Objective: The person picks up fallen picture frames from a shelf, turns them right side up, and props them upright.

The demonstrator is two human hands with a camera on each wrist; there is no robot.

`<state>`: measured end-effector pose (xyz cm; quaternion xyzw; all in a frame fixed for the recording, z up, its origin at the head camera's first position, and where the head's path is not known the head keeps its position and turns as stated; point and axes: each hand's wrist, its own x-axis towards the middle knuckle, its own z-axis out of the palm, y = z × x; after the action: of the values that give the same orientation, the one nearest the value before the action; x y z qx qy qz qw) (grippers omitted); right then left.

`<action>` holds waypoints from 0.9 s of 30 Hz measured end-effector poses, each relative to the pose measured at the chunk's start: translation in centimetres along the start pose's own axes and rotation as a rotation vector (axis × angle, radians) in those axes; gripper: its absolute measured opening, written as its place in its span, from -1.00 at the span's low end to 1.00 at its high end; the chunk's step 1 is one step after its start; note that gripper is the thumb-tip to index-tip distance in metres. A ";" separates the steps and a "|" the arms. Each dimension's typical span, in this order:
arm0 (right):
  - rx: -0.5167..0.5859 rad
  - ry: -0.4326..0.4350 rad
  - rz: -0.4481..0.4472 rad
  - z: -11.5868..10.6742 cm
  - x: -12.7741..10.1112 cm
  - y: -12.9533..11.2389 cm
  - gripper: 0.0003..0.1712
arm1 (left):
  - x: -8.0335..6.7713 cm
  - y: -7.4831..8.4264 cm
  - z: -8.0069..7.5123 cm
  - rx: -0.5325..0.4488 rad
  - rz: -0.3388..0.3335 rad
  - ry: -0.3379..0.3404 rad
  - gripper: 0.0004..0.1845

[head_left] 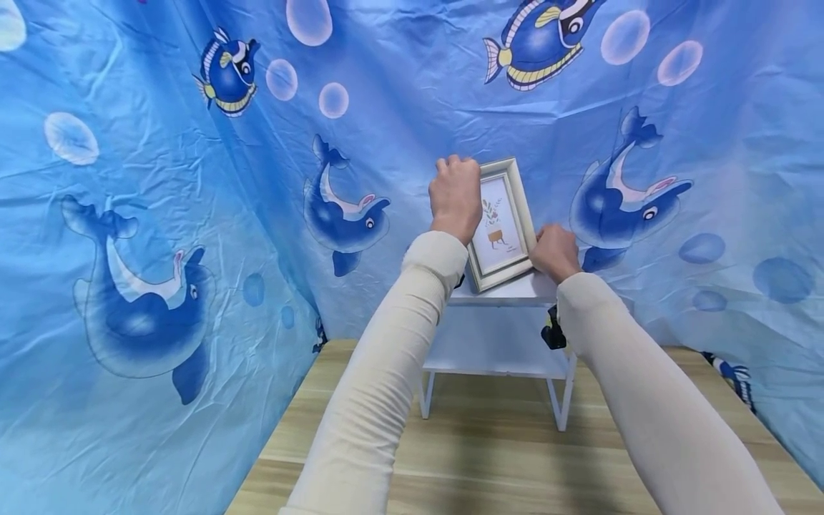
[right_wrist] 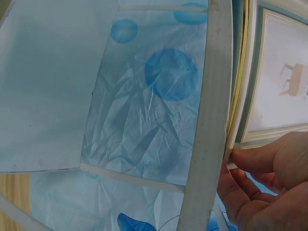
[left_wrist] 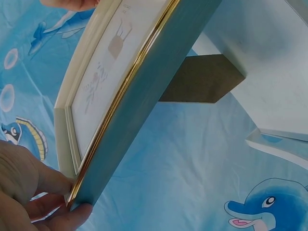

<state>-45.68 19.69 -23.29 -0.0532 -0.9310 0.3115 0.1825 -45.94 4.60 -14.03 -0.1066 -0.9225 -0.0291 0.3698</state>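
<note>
The picture frame (head_left: 501, 223) stands tilted on the top of a small white shelf (head_left: 498, 357), its fold-out back stand (left_wrist: 202, 79) propped behind it. The left hand (head_left: 455, 194) grips the frame's upper left corner with curled fingers, while the right hand (head_left: 555, 252) pinches its lower right corner. The shelf sits on a wooden table (head_left: 489, 450), with a blue cloth printed with fish and dolphins (head_left: 193, 214) hanging close behind and on both sides.
</note>
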 end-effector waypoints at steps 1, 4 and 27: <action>0.003 -0.004 0.008 0.0 0.0 0.0 -0.79 | 0.0 0.0 0.1 -0.003 0.000 -0.001 -0.66; 0.006 -0.007 0.017 0.0 -0.1 0.1 -0.82 | 0.0 -0.1 0.2 -0.015 0.001 0.006 -0.66; 0.014 -0.054 0.090 -0.6 -0.5 0.0 -0.70 | 0.9 -1.0 0.8 -0.079 0.027 0.030 -0.63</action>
<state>-45.03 19.93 -22.99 -0.0852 -0.9301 0.3270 0.1437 -47.32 3.88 -14.01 -0.1331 -0.9135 -0.0623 0.3794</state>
